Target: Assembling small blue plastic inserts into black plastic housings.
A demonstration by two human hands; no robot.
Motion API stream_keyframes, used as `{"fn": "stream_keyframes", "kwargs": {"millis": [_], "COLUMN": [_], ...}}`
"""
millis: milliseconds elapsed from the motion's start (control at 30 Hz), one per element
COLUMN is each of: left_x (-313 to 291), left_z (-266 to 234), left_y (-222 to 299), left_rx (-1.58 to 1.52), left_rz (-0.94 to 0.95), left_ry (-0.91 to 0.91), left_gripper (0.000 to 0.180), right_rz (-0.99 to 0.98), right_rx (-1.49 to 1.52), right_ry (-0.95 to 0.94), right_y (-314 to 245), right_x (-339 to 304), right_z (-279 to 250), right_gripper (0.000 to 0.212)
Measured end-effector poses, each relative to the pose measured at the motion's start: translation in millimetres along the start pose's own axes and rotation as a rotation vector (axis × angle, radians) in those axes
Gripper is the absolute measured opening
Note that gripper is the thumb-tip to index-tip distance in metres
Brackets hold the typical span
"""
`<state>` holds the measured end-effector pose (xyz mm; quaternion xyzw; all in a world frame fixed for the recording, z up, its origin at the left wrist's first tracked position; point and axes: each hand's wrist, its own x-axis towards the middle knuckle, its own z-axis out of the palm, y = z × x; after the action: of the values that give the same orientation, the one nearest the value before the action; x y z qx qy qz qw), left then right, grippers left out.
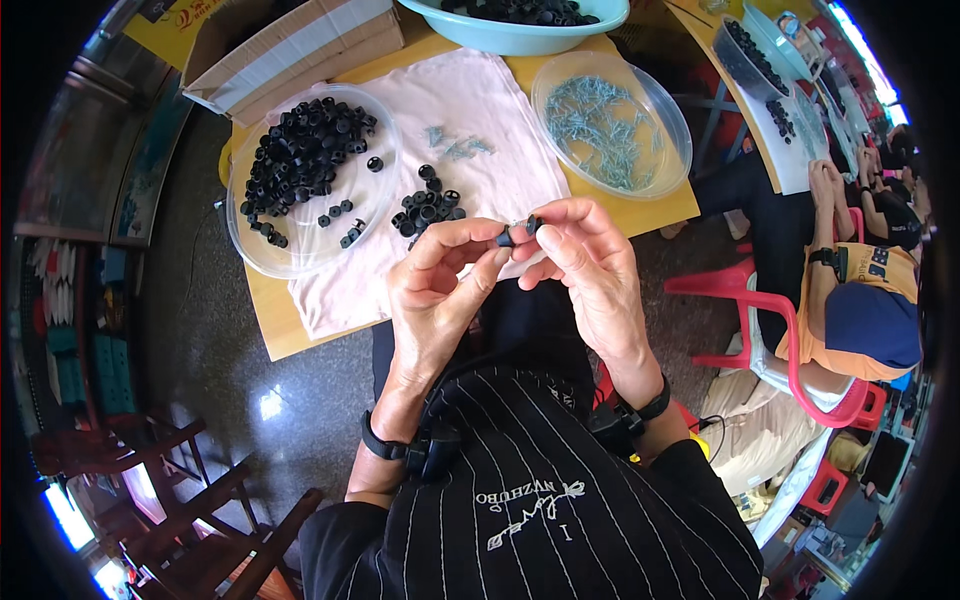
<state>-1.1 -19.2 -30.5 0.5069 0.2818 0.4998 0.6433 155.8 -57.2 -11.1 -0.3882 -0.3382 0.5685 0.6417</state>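
Observation:
My left hand (437, 295) pinches a small black plastic cap (505, 239) between thumb and fingertips. Facing it, my right hand (600, 275) grips a second black plastic piece (534, 226). The two parts are almost touching, with a thin metallic bit between them too small to make out. Just beyond my fingers, a little heap of black caps (425, 207) lies on a pale pink cloth (470, 95). Farther off on that cloth are several thin blue-grey metal pieces (460, 146), perhaps screws or pins.
A transparent round tray (362, 222) at left holds many black caps. Another transparent tray (668, 180) at right holds blue-grey metal pieces. A cardboard box (300, 60) and a light-blue basin (470, 32) stand at the back. At right, a person sits on a red chair (790, 340) beside another table.

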Motion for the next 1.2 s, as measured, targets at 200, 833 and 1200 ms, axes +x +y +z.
{"fn": "stream_keyframes", "kwargs": {"millis": [200,833,1200], "left_x": [0,5,5], "left_z": [-6,-17,-16], "left_y": [0,-12,-13], "left_rx": [0.099,-0.313,-0.278], "left_rz": [0.045,-0.048,-0.043], "left_ry": [-0.035,0.042,0.058], "left_gripper": [0.026,0.025,0.024], "right_rz": [0.095,-0.168,-0.207], "right_rx": [0.104,-0.395,-0.503], "right_ry": [-0.022,-0.041,-0.045], "right_y": [6,-14,-14], "right_x": [3,10,12], "right_z": [-8,18,18], "right_gripper": [0.025,0.018,0.013]}}
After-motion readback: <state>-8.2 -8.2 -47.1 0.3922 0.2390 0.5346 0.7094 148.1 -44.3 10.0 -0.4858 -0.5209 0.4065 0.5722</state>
